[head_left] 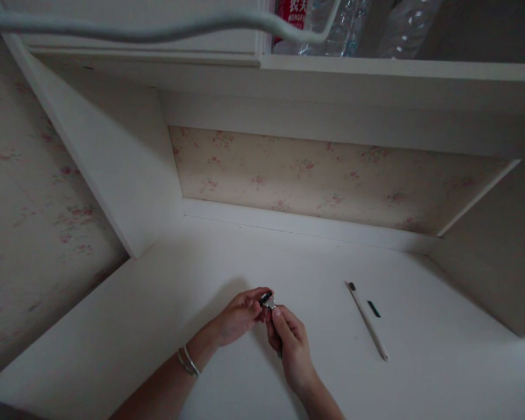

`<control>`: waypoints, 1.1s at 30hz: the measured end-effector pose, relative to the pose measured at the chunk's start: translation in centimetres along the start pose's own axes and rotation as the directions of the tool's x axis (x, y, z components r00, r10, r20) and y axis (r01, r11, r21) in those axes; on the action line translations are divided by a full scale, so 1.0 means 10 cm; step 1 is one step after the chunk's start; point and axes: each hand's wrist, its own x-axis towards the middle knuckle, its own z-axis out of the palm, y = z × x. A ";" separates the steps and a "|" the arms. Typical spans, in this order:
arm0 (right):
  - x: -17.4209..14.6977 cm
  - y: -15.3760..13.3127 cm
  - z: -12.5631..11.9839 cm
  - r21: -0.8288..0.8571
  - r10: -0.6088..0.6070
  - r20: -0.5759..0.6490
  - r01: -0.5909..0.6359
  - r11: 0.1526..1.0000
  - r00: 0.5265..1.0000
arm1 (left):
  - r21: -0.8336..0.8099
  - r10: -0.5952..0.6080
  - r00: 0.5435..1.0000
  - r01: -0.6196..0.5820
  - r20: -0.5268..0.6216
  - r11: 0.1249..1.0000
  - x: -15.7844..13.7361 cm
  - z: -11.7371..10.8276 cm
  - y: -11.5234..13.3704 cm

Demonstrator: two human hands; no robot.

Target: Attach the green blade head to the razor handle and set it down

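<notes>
My left hand [244,315] is closed, pinching a small black piece [265,298] between thumb and fingers. Against that piece sits a silver, flared neck [270,303], which my right hand [291,344] grips from below. Together the parts look like a razor, with a black head and a slim handle mostly hidden in the right palm. A dark end of the handle [280,352] shows under the right fingers. Both hands meet just above the white desk [192,268], fingertips almost touching.
Right of my hands lie a thin pale stick [368,322] with a dark end and a short dark green strip [374,308]. Overhead, a shelf [376,69] holds clear plastic bottles [406,29]. A pale, blurred bar [157,28] crosses the top. Side panels flank the desk.
</notes>
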 end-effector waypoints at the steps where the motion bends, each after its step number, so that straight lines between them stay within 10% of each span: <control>1: 0.00 0.00 0.00 -0.003 0.002 0.001 -0.002 1.000 1.000 | 0.006 0.004 1.000 -0.004 0.007 1.000 0.00 0.00 0.00; 33: 0.01 -0.05 -0.01 -0.086 0.044 -0.055 -0.049 0.995 0.998 | 0.102 0.010 1.000 -0.012 0.022 0.995 0.02 -0.03 -0.01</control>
